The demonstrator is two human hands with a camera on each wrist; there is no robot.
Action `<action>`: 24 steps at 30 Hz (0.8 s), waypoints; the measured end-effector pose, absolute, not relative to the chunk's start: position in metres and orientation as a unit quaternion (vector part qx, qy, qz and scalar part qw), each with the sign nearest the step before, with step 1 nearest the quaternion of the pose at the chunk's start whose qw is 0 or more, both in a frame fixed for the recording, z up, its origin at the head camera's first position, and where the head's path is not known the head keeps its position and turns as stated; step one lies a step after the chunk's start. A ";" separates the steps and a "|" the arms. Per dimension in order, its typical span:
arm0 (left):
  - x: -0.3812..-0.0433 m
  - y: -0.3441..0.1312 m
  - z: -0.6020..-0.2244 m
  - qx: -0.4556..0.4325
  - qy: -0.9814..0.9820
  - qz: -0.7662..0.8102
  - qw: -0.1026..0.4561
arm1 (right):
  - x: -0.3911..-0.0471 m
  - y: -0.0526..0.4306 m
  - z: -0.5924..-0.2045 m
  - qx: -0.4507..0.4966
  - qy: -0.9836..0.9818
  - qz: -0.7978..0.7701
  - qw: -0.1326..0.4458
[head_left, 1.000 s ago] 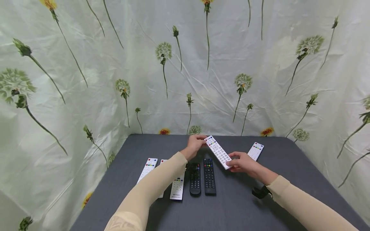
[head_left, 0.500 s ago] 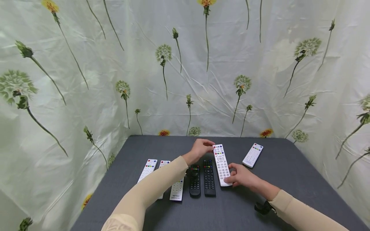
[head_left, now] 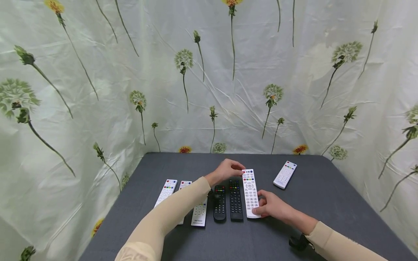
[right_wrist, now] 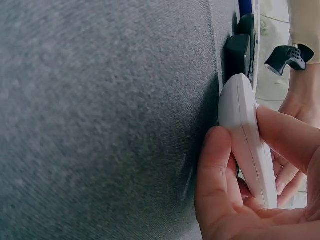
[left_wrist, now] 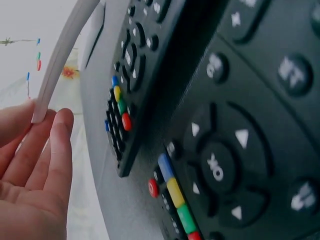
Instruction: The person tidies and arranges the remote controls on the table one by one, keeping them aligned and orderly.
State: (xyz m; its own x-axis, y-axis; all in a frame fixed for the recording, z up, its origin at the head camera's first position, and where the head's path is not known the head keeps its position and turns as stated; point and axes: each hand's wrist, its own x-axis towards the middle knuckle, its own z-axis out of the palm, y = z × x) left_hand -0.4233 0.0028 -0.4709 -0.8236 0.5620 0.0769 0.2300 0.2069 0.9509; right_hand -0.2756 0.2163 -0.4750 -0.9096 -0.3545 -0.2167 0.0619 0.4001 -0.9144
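A white remote control (head_left: 250, 192) with small coloured buttons lies nearly lengthwise, held at both ends just right of the black remotes. My left hand (head_left: 227, 169) pinches its far end between thumb and fingers, which the left wrist view also shows. At the near end, my right hand (head_left: 272, 206) grips the remote, its thumb on top and fingers underneath. In the right wrist view the white remote (right_wrist: 245, 130) sits close over the grey surface; whether it touches there I cannot tell. Left of it lie a black remote (head_left: 236, 200) and a rounded black remote (head_left: 220, 204).
Further left are white remotes, one (head_left: 166, 192) outermost and one (head_left: 199, 214) partly under my left sleeve (head_left: 176, 206). Another white remote (head_left: 285, 174) lies apart at the back right. The dark grey table (head_left: 215, 243) ends at a flowered curtain (head_left: 228, 90).
The white remote has turned from a slant to nearly straight and come lower and nearer, beside the black remotes. Both hands moved with it, still gripping its ends.
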 end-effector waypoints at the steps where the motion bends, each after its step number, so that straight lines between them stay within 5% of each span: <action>1: -0.424 0.002 -0.471 0.263 0.769 0.564 0.144 | -0.275 0.216 -0.475 -0.088 0.817 -0.538 0.188; 24: -0.429 -0.007 -0.483 0.284 0.810 0.467 0.214 | -0.266 0.210 -0.484 -0.068 0.861 -0.489 0.118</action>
